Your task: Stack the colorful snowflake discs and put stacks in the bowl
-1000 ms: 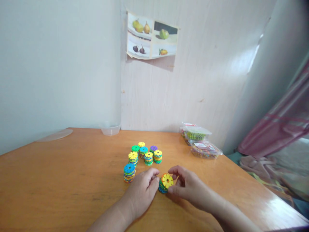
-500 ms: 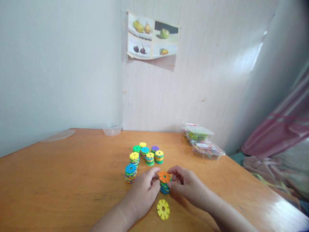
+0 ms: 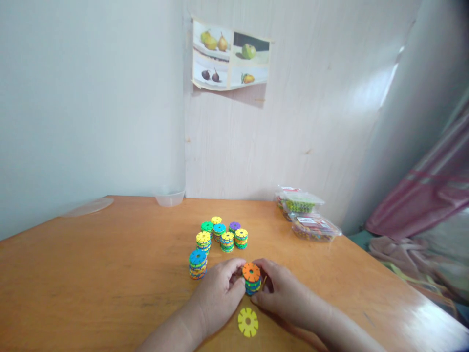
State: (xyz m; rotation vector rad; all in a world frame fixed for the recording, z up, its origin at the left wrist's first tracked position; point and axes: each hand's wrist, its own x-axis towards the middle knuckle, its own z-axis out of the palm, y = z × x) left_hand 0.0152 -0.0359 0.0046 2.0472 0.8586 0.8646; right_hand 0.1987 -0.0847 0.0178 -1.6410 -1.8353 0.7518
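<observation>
A short stack of coloured plastic discs (image 3: 251, 279) with an orange disc on top stands on the orange wooden table (image 3: 91, 274). My left hand (image 3: 220, 296) presses its fingertips against the stack's left side. My right hand (image 3: 280, 291) closes on its right side. Both hands pinch the stack between them. A single yellow notched disc (image 3: 248, 322) lies flat on the table just in front of the stack, between my wrists.
Several more disc stacks (image 3: 222, 236) stand behind, and a blue-topped stack (image 3: 198, 264) is left of my left hand. Clear plastic boxes of pieces (image 3: 311, 227) sit at the right near the wall. A clear tub (image 3: 169, 197) and lid (image 3: 88, 206) lie at the back left.
The yellow disc came off the top of the stack and now lies on the table in front. An orange disc tops the stack, and both hands have closed in around it.
</observation>
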